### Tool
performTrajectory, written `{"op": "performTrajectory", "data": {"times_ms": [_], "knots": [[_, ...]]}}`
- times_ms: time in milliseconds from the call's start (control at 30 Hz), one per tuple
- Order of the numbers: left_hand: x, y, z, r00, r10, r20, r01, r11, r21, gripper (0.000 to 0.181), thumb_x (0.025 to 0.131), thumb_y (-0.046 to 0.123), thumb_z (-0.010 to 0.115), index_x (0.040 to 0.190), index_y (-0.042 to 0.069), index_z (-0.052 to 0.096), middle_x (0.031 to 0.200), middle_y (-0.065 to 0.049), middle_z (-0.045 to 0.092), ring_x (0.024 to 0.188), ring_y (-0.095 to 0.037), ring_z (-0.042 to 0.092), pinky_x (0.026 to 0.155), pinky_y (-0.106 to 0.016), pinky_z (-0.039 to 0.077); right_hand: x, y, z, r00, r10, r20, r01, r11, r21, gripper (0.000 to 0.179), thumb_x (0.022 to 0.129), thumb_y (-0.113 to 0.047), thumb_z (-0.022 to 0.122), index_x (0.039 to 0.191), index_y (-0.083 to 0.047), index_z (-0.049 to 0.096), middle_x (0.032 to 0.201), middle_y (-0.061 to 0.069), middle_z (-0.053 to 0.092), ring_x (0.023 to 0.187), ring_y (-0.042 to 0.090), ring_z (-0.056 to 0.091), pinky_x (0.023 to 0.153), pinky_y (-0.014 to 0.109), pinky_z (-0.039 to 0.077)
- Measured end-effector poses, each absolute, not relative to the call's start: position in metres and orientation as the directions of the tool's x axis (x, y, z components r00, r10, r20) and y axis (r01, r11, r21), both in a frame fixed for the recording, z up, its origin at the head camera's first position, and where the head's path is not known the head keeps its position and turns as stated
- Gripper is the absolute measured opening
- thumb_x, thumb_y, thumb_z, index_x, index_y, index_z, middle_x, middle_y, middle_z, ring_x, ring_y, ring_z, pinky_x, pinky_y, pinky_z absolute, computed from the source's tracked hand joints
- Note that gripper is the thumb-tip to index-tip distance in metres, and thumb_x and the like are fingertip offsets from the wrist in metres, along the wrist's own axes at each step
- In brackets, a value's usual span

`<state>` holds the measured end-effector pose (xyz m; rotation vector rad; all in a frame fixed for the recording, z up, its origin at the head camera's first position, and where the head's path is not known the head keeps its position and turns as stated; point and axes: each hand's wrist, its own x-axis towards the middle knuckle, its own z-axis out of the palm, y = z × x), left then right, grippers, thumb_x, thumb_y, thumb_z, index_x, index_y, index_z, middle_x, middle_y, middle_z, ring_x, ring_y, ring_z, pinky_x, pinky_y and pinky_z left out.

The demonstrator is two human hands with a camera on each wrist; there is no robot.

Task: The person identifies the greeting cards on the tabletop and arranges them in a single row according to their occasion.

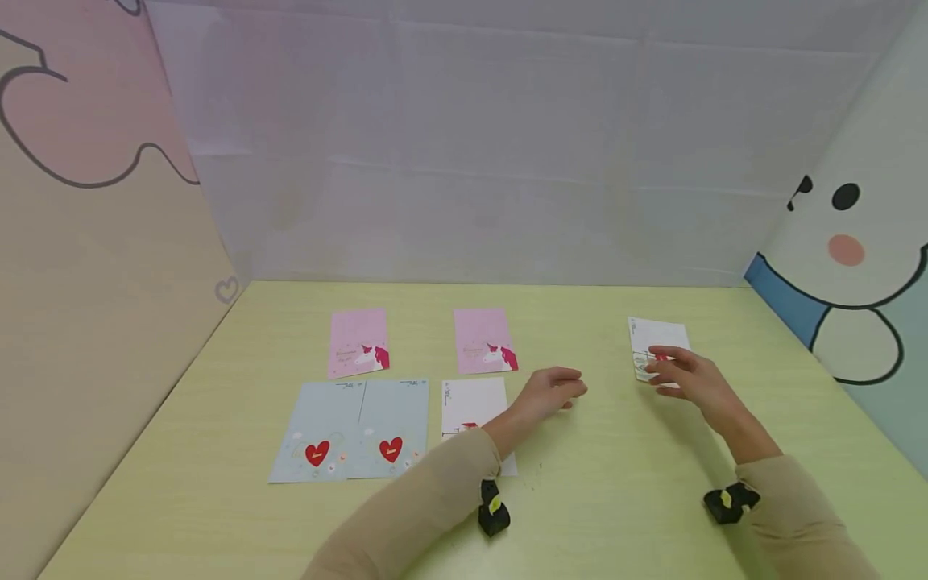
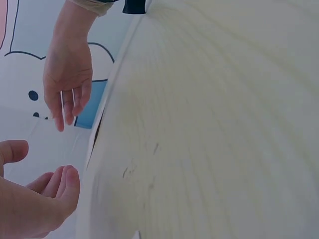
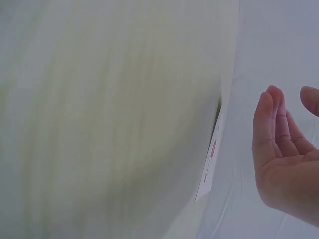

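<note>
My right hand (image 1: pixel 702 390) hovers over the lower right of a white card (image 1: pixel 658 332) with a red print, its fingers loosely bent. In the right wrist view that hand (image 3: pixel 285 159) holds nothing, and the card (image 3: pixel 210 162) lies to its left with a gap between. My left hand (image 1: pixel 540 400) hangs with relaxed fingers to the right of another white card (image 1: pixel 474 395), which the left forearm partly covers. Nothing is in the left hand (image 2: pixel 42 204) in its wrist view, where the right hand (image 2: pixel 69 74) also shows.
Two pink unicorn cards (image 1: pixel 359 332) (image 1: pixel 482 329) lie in the back row. Two pale blue heart cards (image 1: pixel 322 411) (image 1: pixel 399 407) lie side by side at front left. A white sheet (image 1: pixel 464 161) stands behind the table (image 1: pixel 602 524), with printed panels on both sides.
</note>
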<state>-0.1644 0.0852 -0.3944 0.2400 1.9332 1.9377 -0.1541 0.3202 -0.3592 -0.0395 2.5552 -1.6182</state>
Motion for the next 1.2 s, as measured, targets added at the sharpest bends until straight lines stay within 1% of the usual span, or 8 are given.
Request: {"op": "performTrajectory", "data": {"times_ms": [267, 367, 467, 533, 633, 733, 900, 1200], "knots": [[-0.164, 0.113, -0.402, -0.924, 0.332, -0.189, -0.186, 0.043, 0.982, 0.031, 0.082, 0.010, 0.061, 0.110, -0.003, 0.058, 0.090, -0.004, 0.064, 0.075, -0.014, 0.058, 0.067, -0.023, 0.049, -0.174, 0.353, -0.386, -0.992, -0.005, -0.130, 0.118, 0.387, -0.915, 0.066, 0.082, -0.037, 0.061, 0.128, 0.004, 0.037, 0.102, 0.001, 0.052, 0.081, 0.003, 0.056, 0.070, 0.022, 0.049], [-0.162, 0.122, -0.404, -0.929, 0.309, -0.201, -0.201, 0.032, 0.979, 0.030, 0.081, 0.009, 0.062, 0.108, -0.003, 0.058, 0.089, -0.004, 0.064, 0.071, -0.014, 0.058, 0.065, -0.023, 0.049, -0.180, 0.368, -0.396, -0.991, 0.019, -0.130, 0.127, 0.389, -0.913, 0.072, 0.080, -0.042, 0.061, 0.129, 0.004, 0.036, 0.112, 0.012, 0.048, 0.082, -0.001, 0.052, 0.070, 0.020, 0.049], [-0.160, 0.130, -0.406, -0.935, 0.285, -0.213, -0.218, 0.015, 0.976, 0.030, 0.079, 0.008, 0.063, 0.107, -0.003, 0.059, 0.088, -0.004, 0.064, 0.071, -0.014, 0.059, 0.065, -0.023, 0.049, -0.179, 0.374, -0.395, -0.989, 0.052, -0.141, 0.149, 0.445, -0.883, 0.078, 0.081, -0.048, 0.056, 0.132, 0.006, 0.031, 0.126, 0.024, 0.036, 0.085, -0.003, 0.045, 0.068, 0.016, 0.047], [-0.161, 0.135, -0.407, -0.939, 0.274, -0.209, -0.214, 0.011, 0.977, 0.031, 0.079, 0.009, 0.063, 0.108, -0.003, 0.059, 0.089, -0.004, 0.064, 0.072, -0.015, 0.060, 0.066, -0.024, 0.049, -0.177, 0.373, -0.390, -0.980, 0.110, -0.168, 0.200, 0.472, -0.859, 0.080, 0.082, -0.050, 0.053, 0.133, 0.006, 0.029, 0.131, 0.025, 0.030, 0.089, 0.001, 0.044, 0.067, 0.013, 0.045], [-0.161, 0.142, -0.407, -0.944, 0.253, -0.211, -0.216, 0.008, 0.976, 0.033, 0.078, 0.009, 0.064, 0.109, -0.003, 0.058, 0.092, -0.006, 0.064, 0.075, -0.016, 0.060, 0.068, -0.026, 0.049, -0.170, 0.369, -0.378, -0.963, 0.166, -0.211, 0.266, 0.490, -0.830, 0.077, 0.085, -0.047, 0.049, 0.134, 0.008, 0.026, 0.131, 0.028, 0.028, 0.100, 0.019, 0.044, 0.066, 0.014, 0.045], [-0.162, 0.151, -0.406, -0.946, 0.234, -0.222, -0.226, 0.012, 0.974, 0.036, 0.078, 0.010, 0.065, 0.110, -0.003, 0.058, 0.096, -0.006, 0.062, 0.077, -0.016, 0.060, 0.070, -0.028, 0.049, -0.165, 0.366, -0.370, -0.950, 0.190, -0.248, 0.310, 0.470, -0.826, 0.072, 0.088, -0.040, 0.046, 0.134, 0.011, 0.021, 0.130, 0.032, 0.026, 0.110, 0.034, 0.036, 0.069, 0.018, 0.047], [-0.162, 0.166, -0.404, -0.946, 0.212, -0.246, -0.255, -0.016, 0.967, 0.036, 0.077, 0.007, 0.065, 0.111, -0.004, 0.057, 0.100, -0.009, 0.060, 0.081, -0.016, 0.059, 0.070, -0.030, 0.049, -0.162, 0.367, -0.366, -0.924, 0.229, -0.306, 0.377, 0.418, -0.827, 0.073, 0.088, -0.038, 0.047, 0.135, 0.009, 0.018, 0.134, 0.029, 0.023, 0.111, 0.033, 0.036, 0.072, 0.021, 0.048], [-0.166, 0.181, -0.401, -0.934, 0.228, -0.275, -0.284, -0.007, 0.959, 0.042, 0.078, 0.007, 0.064, 0.118, -0.002, 0.053, 0.108, -0.011, 0.058, 0.086, -0.015, 0.057, 0.073, -0.029, 0.048, -0.163, 0.369, -0.366, -0.887, 0.302, -0.350, 0.451, 0.407, -0.794, 0.070, 0.088, -0.035, 0.048, 0.136, 0.007, 0.018, 0.135, 0.028, 0.022, 0.116, 0.035, 0.033, 0.065, 0.019, 0.049]]}}
